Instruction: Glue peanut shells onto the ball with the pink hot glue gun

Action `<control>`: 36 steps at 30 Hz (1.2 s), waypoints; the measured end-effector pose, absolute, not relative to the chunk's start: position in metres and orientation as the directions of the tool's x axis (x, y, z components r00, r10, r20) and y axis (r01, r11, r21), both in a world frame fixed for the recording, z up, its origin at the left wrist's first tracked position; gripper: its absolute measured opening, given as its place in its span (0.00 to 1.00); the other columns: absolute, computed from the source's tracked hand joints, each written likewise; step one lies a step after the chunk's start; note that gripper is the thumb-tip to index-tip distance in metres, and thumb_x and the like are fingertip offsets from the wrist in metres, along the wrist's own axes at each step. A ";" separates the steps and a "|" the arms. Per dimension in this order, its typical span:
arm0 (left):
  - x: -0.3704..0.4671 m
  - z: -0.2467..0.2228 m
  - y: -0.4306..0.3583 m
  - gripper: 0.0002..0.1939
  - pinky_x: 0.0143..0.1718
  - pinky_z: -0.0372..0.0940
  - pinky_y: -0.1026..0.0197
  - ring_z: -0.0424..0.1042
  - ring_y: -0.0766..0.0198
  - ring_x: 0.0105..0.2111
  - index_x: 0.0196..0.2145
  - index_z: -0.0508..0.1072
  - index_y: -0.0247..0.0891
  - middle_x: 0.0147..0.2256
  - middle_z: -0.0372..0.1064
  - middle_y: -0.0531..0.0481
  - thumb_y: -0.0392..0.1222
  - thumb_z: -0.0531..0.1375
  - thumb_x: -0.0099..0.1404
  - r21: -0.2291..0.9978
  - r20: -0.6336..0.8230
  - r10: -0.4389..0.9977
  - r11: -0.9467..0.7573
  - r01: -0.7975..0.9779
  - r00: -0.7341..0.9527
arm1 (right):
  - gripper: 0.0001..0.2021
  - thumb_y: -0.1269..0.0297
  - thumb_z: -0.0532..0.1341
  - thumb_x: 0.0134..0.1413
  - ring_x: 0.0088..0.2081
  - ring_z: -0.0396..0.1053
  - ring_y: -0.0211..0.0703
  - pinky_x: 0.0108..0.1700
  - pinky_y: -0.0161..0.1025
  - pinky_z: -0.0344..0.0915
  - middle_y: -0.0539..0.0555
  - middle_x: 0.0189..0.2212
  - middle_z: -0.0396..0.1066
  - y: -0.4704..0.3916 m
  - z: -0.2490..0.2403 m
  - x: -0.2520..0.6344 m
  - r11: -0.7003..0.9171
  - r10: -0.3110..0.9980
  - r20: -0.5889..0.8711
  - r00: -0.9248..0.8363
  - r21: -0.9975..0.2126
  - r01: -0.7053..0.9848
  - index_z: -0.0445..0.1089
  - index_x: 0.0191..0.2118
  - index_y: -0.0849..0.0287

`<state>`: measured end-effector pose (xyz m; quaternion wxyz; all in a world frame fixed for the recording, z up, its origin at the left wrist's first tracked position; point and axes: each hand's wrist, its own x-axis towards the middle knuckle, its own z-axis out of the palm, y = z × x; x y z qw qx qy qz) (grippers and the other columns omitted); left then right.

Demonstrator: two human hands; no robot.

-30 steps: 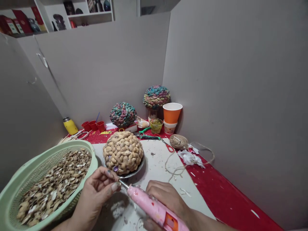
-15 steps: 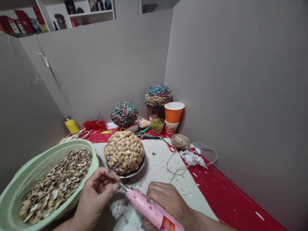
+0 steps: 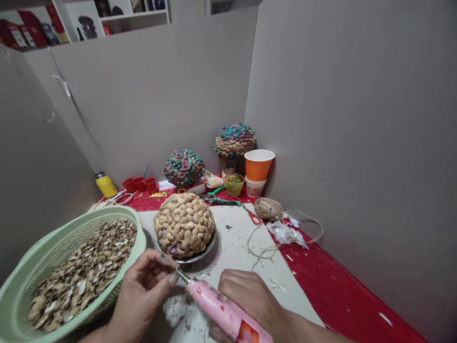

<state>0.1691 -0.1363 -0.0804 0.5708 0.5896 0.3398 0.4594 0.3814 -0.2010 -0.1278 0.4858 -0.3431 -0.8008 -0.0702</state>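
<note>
My right hand (image 3: 246, 295) is wrapped round a pink hot glue gun (image 3: 217, 302), whose metal nozzle points up and to the left. The nozzle tip meets the fingertips of my left hand (image 3: 148, 281), which pinch a small brown piece, probably a peanut shell, mostly hidden by the fingers. Just beyond sits a dome covered in peanut shells (image 3: 185, 224) on a round metal dish (image 3: 200, 257); a purple spot shows low on its front. To the left, a pale green plastic basket (image 3: 141, 228) holds many loose peanut shells (image 3: 89, 271).
Behind stand two coloured shell-covered domes (image 3: 183, 167), an orange cup (image 3: 259, 164) on paper cups, red cups (image 3: 150, 184) and a yellow bottle (image 3: 105, 185). Pliers (image 3: 224, 202), red-handled scissors (image 3: 255, 219), a twine ball (image 3: 267, 209) and crumpled tissue (image 3: 287, 235) lie nearer, around a white board (image 3: 232, 243).
The view has tilted down very slightly. Both hands keep almost the same pose, with the glue gun nozzle still at the left fingertips.
</note>
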 end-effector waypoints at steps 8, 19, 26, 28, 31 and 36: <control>0.168 -0.082 -0.137 0.09 0.35 0.70 0.70 0.74 0.68 0.31 0.32 0.75 0.40 0.31 0.75 0.53 0.37 0.71 0.55 0.981 0.179 0.916 -0.141 -0.130 0.358 | 0.14 0.58 0.53 0.65 0.21 0.54 0.37 0.24 0.38 0.47 0.46 0.19 0.57 -0.203 -0.122 0.381 0.736 0.481 0.822 -0.304 -0.190 0.650 0.54 0.27 0.54; 0.168 -0.082 -0.138 0.09 0.34 0.71 0.70 0.75 0.67 0.31 0.31 0.75 0.40 0.30 0.75 0.53 0.36 0.71 0.54 0.980 0.185 0.917 -0.147 -0.132 0.353 | 0.18 0.55 0.51 0.67 0.21 0.53 0.37 0.24 0.38 0.47 0.46 0.18 0.57 -0.204 -0.124 0.382 0.712 0.501 0.803 -0.322 -0.172 0.681 0.55 0.25 0.55; 0.170 -0.078 -0.138 0.09 0.33 0.70 0.71 0.74 0.68 0.29 0.30 0.75 0.40 0.29 0.76 0.53 0.36 0.71 0.53 0.980 0.185 0.916 -0.144 -0.139 0.355 | 0.21 0.53 0.47 0.70 0.20 0.53 0.36 0.22 0.37 0.47 0.46 0.18 0.57 -0.206 -0.116 0.382 0.690 0.521 0.794 -0.312 -0.177 0.702 0.55 0.25 0.56; 0.169 -0.078 -0.138 0.09 0.34 0.71 0.70 0.74 0.68 0.29 0.31 0.75 0.40 0.30 0.76 0.53 0.36 0.71 0.54 0.981 0.178 0.916 -0.138 -0.136 0.359 | 0.21 0.53 0.47 0.69 0.19 0.53 0.36 0.22 0.37 0.48 0.46 0.18 0.57 -0.207 -0.117 0.382 0.678 0.534 0.783 -0.320 -0.171 0.715 0.55 0.24 0.56; 0.168 -0.080 -0.137 0.10 0.35 0.70 0.70 0.74 0.68 0.30 0.31 0.74 0.40 0.30 0.75 0.53 0.36 0.71 0.54 0.982 0.174 0.915 -0.132 -0.137 0.365 | 0.23 0.53 0.46 0.70 0.19 0.54 0.36 0.22 0.37 0.48 0.47 0.16 0.57 -0.207 -0.116 0.382 0.659 0.532 0.784 -0.320 -0.147 0.738 0.56 0.23 0.55; 0.166 -0.082 -0.137 0.10 0.35 0.70 0.71 0.74 0.68 0.31 0.31 0.74 0.40 0.31 0.75 0.53 0.37 0.71 0.54 0.980 0.183 0.914 -0.142 -0.136 0.363 | 0.23 0.53 0.46 0.69 0.19 0.54 0.37 0.22 0.38 0.47 0.47 0.16 0.58 -0.206 -0.113 0.382 0.666 0.520 0.791 -0.321 -0.140 0.733 0.57 0.22 0.56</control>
